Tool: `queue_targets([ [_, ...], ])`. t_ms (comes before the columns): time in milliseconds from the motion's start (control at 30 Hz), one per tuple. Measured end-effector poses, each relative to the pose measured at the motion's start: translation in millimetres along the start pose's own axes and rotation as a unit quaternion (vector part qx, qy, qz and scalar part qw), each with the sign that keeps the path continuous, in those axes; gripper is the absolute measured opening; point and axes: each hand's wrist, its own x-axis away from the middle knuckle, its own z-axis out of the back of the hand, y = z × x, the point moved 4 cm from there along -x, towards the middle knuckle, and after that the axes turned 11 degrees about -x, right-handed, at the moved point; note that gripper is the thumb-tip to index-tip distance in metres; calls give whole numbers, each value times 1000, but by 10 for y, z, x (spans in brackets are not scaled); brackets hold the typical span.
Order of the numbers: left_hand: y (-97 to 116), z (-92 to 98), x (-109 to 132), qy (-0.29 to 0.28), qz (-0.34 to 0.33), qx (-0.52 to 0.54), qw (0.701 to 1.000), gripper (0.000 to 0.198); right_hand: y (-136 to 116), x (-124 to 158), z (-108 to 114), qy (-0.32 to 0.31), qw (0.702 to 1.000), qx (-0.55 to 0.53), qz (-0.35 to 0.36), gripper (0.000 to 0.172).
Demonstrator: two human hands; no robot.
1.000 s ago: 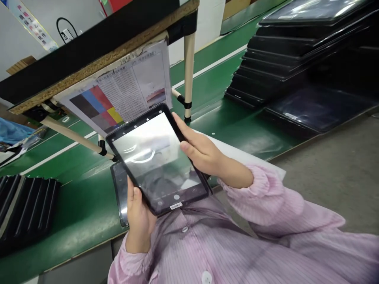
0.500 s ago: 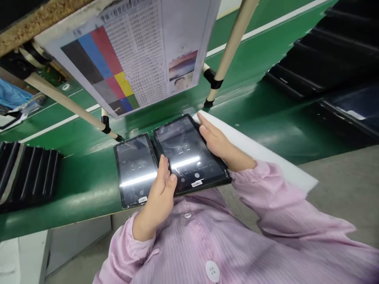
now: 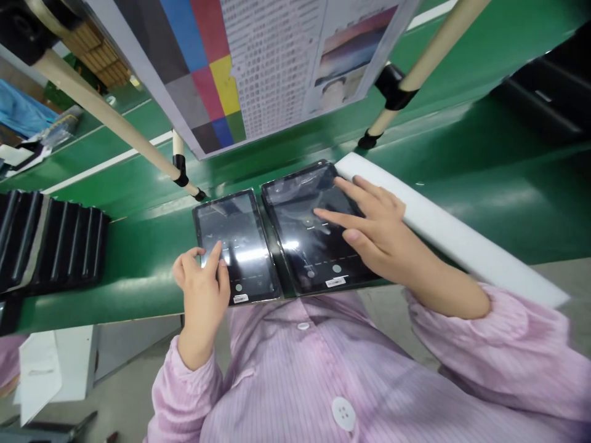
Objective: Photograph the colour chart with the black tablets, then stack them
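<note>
Two dark tablets lie side by side, screens up, near the front edge of the green bench. Over the smaller left tablet (image 3: 249,258) is my left hand (image 3: 202,283), its index finger stretched to the screen and the others loosely bent; it holds nothing. Across the larger right tablet (image 3: 300,246) reaches my right hand (image 3: 373,227), fingers spread, with the index fingertip at the middle of the screen. Whether either fingertip presses the glass, I cannot tell. Each tablet has a small white label at its near edge, and round icons glow on both screens.
Right of the tablets lies a long white foam strip (image 3: 443,227), jutting past the bench edge. A row of black trays (image 3: 55,240) stands at left, more dark trays (image 3: 545,98) at far right. A printed colour chart (image 3: 272,74) hangs above between beige poles (image 3: 111,123).
My hands have left the sides of the larger tablet. The left hand has moved over the smaller tablet, the right over the larger one's screen with fingers spreading. The camera view has shifted.
</note>
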Motion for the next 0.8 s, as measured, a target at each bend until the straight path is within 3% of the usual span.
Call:
queue_targets([
  [100,12,-96,1,-31,-3,-24,999,39,46,70,59,30,999,10,-31,48],
  [267,12,-99,37,19,-31,56,998,38,124,178,130,79,991,70,-82,41],
  [400,73,-123,51,7,-61,96,994,36,132,202,137,83,989,90,-78,40],
  [600,229,-97,45,-11,-69,73,995,37,141,202,96,88,990,81,-77,40],
  [800,331,-96,3,-32,-70,30,997,38,142,263,191,189,978,52,-75,42],
])
